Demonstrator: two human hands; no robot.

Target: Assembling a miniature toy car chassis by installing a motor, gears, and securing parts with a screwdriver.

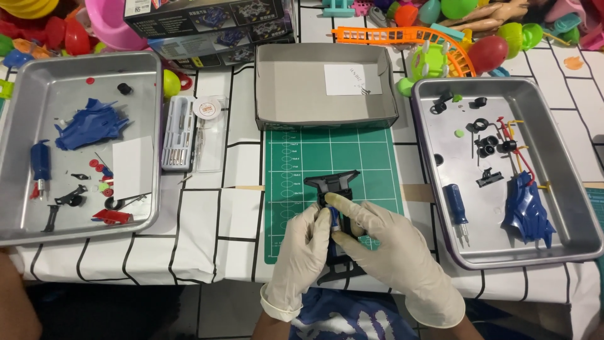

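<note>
Both of my hands wear pale latex gloves and meet over a green cutting mat (352, 154). My left hand (303, 249) and my right hand (384, 245) together grip a dark toy car chassis (331, 184) that lies lengthwise on the mat. Its front bumper sticks out beyond my fingers, and its rear end (340, 272) shows below my palms. Something small and blue (334, 219) sits between my fingertips; I cannot tell what it is.
A metal tray (569, 189) at the right holds a blue car body (527, 211), a blue screwdriver (457, 208) and small black parts. A metal tray (25, 113) at the left holds a blue shell, another screwdriver and bits. An open grey box (283, 82) stands behind the mat, with toys beyond.
</note>
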